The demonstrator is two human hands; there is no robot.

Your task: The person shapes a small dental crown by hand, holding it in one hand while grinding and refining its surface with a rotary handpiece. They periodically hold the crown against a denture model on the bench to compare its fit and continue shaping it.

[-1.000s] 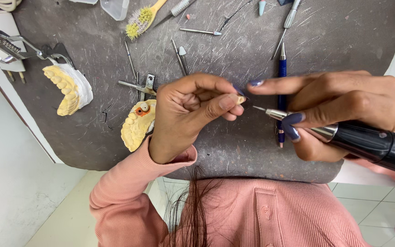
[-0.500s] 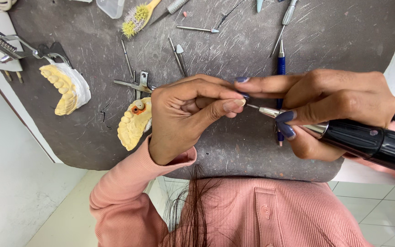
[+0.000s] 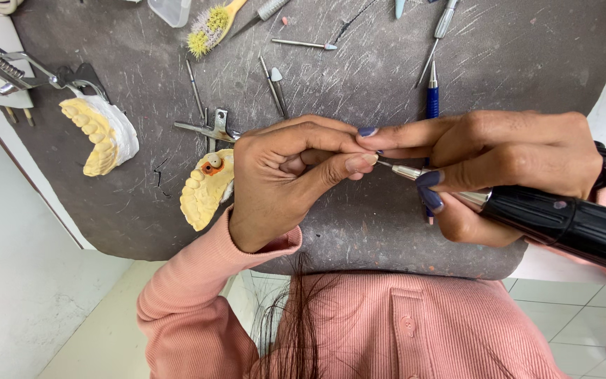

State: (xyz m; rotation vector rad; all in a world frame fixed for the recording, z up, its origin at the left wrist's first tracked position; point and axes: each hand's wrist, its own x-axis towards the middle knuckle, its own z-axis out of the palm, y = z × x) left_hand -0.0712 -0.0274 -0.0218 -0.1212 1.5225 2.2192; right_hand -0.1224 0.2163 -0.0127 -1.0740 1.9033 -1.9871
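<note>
Hands meet mid-mat: left hand [image 3: 285, 179] pinches something hidden, right hand [image 3: 499, 168] clamps black handpiece [image 3: 562, 224].

No packages, labels, signs or screens show anywhere around my hands. The nearest thing to a package is a small clear plastic tub [image 3: 170, 10], cut off by the frame edge at about 11 o'clock, with no label on the part I can see.
</note>
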